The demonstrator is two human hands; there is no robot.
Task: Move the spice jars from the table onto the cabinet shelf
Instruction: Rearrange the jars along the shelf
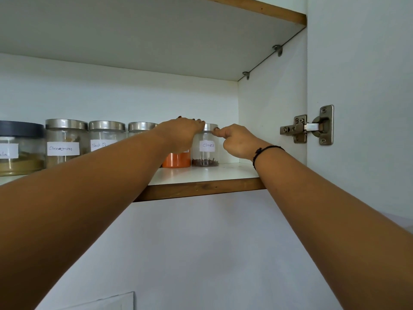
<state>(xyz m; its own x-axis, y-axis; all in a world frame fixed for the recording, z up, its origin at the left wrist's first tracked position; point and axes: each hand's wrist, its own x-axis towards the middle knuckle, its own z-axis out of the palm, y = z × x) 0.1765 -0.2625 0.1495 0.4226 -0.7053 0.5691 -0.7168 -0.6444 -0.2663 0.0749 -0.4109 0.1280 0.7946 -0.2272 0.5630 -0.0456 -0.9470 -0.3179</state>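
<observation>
Left hand point(180, 135) and right hand point(237, 142) at the lid of the Cloves jar point(206, 154) — upright on the cabinet shelf point(212, 173)

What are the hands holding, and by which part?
The Cloves jar, by its metal lid: the left hand curls over the lid's left edge, the right hand pinches its right rim.

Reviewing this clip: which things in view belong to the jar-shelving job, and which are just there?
Job: Cloves jar; orange-powder jar; Cinnamon jar; Black Pepper jar; half-hidden steel-lidded jar; dark-lidded jar; shelf; left hand, over the orange-powder jar's lid; right hand, touching the Cloves lid.
Just there: door hinge; shelf pegs; wrist cord.
</observation>
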